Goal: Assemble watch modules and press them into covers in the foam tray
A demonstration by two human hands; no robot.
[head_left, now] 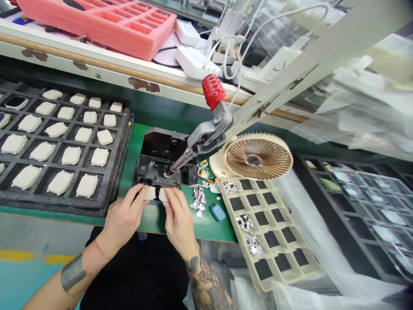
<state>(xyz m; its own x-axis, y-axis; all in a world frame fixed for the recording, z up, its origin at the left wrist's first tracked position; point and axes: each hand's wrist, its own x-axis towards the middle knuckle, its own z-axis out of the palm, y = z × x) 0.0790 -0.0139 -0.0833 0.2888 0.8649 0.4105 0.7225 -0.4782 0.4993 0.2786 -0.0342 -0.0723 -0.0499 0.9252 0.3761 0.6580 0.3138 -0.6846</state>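
My left hand [124,213] is closed on a small white piece [150,193] at the front edge of a black clamp fixture [161,170]. Close beside it, my right hand [178,215] grips another white piece [163,195], with a narrow dark gap between the two. Whether the pieces are joined or touch the fixture cannot be made out. Above the fixture rises a metal lever with a red handle [214,91]. Small pinkish-silver parts [199,200] lie to the right of my right hand, near a blue block [218,212].
A dark foam tray [111,196] holding several white watch-shaped pieces is at the left. To the right stand a beige fan [254,159] and a cream compartment tray [237,228]. Pink foam [135,43] rests on the shelf, and a dark tray [351,215] lies far right.
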